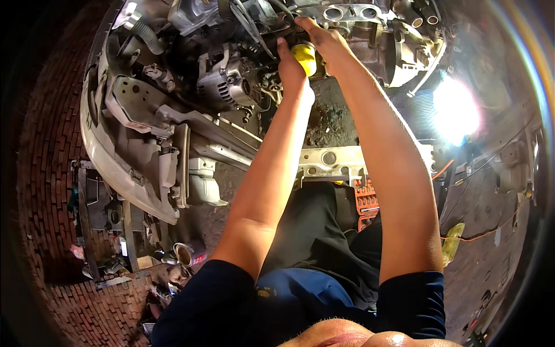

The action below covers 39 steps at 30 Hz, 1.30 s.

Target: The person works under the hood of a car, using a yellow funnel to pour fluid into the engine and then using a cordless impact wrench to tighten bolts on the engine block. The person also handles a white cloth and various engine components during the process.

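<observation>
Yellow canister [304, 58], left hand [291, 67] beside it, right hand [328, 43] at engine [378, 49]; openness, any grasp unclear

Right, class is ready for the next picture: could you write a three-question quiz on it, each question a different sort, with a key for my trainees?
1. Multiple choice: what colour is the cylinder between the person's left hand and right hand?
A) Red
B) Yellow
C) Blue

2. True or false: the bright lamp shines to the right of the person's right arm.

3. Short answer: which lies nearer the right arm, the orange tool case or the open round can?

Key:
1. B
2. True
3. The orange tool case
</observation>
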Tool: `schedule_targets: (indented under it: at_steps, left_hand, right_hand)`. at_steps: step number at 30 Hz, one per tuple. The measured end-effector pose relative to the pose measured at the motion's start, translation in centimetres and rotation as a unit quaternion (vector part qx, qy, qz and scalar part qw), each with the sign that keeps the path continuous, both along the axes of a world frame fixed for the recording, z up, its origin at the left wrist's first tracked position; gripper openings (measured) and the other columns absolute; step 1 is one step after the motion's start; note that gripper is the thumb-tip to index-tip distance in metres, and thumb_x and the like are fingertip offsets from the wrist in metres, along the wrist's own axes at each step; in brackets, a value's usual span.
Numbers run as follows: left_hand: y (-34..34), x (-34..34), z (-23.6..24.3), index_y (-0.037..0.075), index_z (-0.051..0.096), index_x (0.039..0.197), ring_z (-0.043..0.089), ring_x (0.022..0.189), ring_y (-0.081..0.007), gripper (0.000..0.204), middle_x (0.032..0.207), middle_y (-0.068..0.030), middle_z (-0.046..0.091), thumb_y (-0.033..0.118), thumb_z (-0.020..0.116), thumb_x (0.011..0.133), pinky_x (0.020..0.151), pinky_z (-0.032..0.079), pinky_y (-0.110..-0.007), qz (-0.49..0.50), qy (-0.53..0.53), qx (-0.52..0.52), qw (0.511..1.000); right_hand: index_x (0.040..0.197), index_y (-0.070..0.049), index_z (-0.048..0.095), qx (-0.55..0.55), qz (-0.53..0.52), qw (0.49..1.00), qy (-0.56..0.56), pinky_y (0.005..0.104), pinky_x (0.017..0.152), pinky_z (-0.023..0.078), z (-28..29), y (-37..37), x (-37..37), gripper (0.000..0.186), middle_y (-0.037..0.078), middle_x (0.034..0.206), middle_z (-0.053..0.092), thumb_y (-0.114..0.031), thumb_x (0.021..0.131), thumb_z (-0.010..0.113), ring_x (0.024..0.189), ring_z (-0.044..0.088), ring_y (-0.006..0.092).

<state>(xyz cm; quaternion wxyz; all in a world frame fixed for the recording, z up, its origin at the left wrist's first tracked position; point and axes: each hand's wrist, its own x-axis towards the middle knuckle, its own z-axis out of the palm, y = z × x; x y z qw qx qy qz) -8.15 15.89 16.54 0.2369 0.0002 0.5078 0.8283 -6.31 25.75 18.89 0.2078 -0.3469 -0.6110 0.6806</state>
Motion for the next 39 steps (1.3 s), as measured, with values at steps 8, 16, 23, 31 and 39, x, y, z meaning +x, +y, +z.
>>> schedule_targets:
  at_steps: [8, 16, 23, 31, 39]
  left_hand:
    - [0.9, -6.2, -0.8, 0.016, 0.062, 0.133, 0.073, 0.107, -0.0311, 0.052, 0.120, -0.0095, 0.071, 0.059, 0.053, 0.106, 0.091, 0.060, -0.048, -0.168, -0.013, 0.112, 0.979]
    - [-0.1, -8.1, -0.9, 0.013, 0.050, 0.142, 0.070, 0.112, -0.0366, 0.067, 0.124, -0.0209, 0.066, 0.065, 0.057, 0.100, 0.094, 0.059, -0.054, -0.272, -0.102, 0.102, 0.951]
    - [0.0, -8.5, -1.4, 0.016, 0.057, 0.138, 0.071, 0.110, -0.0338, 0.063, 0.125, -0.0148, 0.070, 0.065, 0.060, 0.100, 0.090, 0.058, -0.055, -0.264, -0.054, 0.100, 0.958]
    - [0.3, -7.2, -0.9, 0.011, 0.067, 0.127, 0.074, 0.093, -0.0278, 0.061, 0.109, -0.0121, 0.075, 0.065, 0.050, 0.105, 0.083, 0.062, -0.043, -0.286, -0.087, 0.124, 0.946]
    - [0.2, -8.9, -2.4, 0.008, 0.066, 0.125, 0.074, 0.092, -0.0265, 0.058, 0.103, -0.0115, 0.075, 0.060, 0.045, 0.110, 0.081, 0.062, -0.042, -0.293, -0.033, 0.151, 0.943]
  right_hand:
    - [0.149, -0.029, 0.060, -0.179, 0.118, 0.971, 0.108, 0.0475, 0.093, 0.059, 1.2, -1.0, 0.2, 0.050, 0.008, 0.135, 0.069, -0.052, 0.104, 0.065, 0.111, 0.072, 0.0272]
    - [0.128, 0.002, 0.063, -0.234, 0.072, 0.962, 0.122, 0.0462, 0.075, 0.062, -0.1, -1.0, -1.9, 0.085, 0.016, 0.106, 0.072, -0.063, 0.079, 0.089, 0.084, 0.073, 0.0297]
    - [0.099, -0.007, 0.070, -0.268, 0.039, 0.953, 0.135, 0.0354, 0.051, 0.052, 0.6, -2.1, -2.3, 0.052, 0.005, 0.076, 0.068, -0.059, 0.096, 0.071, 0.059, 0.065, 0.0211]
    - [0.127, -0.007, 0.066, -0.234, 0.052, 0.967, 0.090, 0.0463, 0.072, 0.060, -1.8, -0.7, -2.8, 0.074, 0.011, 0.098, 0.072, -0.070, 0.090, 0.071, 0.080, 0.072, 0.0267]
    - [0.116, -0.008, 0.071, -0.206, -0.018, 0.974, 0.094, 0.0407, 0.066, 0.058, 0.4, -2.1, -2.2, 0.048, 0.010, 0.094, 0.073, -0.051, 0.096, 0.075, 0.076, 0.072, 0.0240]
